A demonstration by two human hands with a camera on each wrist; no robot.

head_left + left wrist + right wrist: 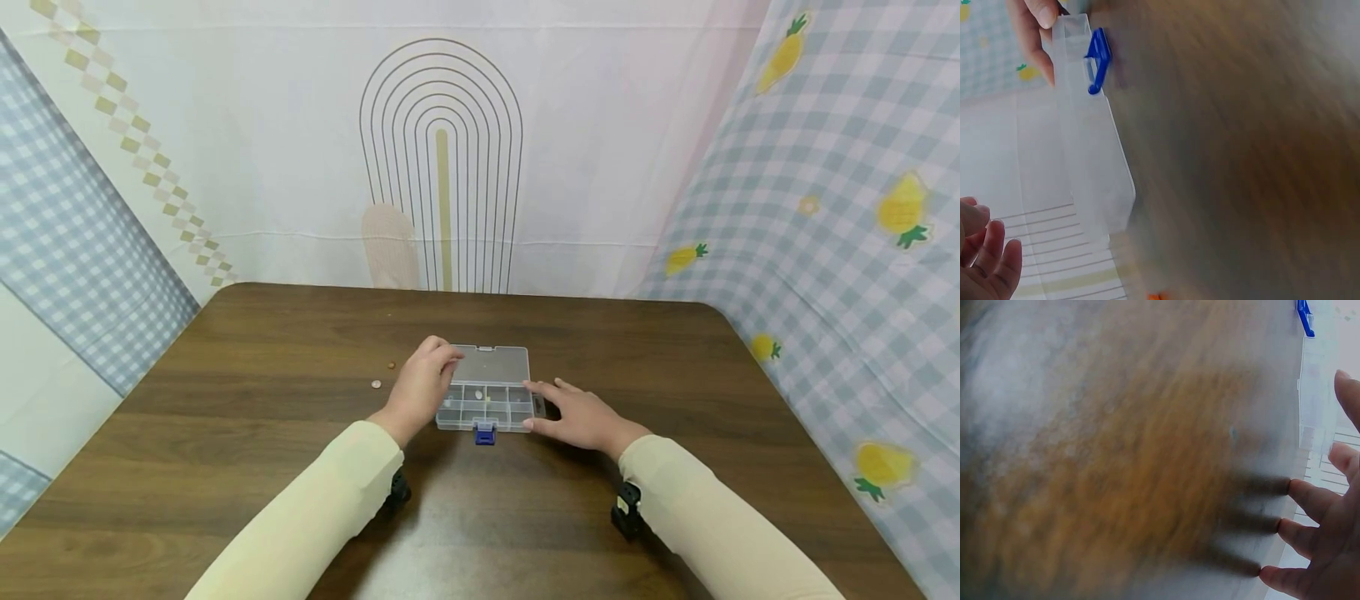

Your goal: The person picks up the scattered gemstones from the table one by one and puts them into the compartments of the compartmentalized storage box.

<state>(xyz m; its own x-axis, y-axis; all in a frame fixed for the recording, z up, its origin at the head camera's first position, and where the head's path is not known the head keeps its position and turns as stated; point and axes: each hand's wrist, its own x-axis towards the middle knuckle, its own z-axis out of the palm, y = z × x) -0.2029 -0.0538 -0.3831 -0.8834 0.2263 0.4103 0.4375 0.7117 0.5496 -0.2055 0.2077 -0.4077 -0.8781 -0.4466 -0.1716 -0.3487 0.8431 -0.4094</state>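
Note:
A clear plastic compartment box lies on the table, its lid swung back and its blue latch hanging at the front. A few tiny pieces sit in its compartments, too small to identify. Over the box's left end hovers my left hand, thumb and forefinger close together; whether anything is between them is hidden. My right hand holds the right end with thumb and forefinger at its corners. In the right wrist view, the other fingers reach down to the table.
Left of the box, a small pale round piece and a small orange-brown piece lie on the brown wooden table. A printed cloth hangs behind the table, and checked cloth runs along the right side.

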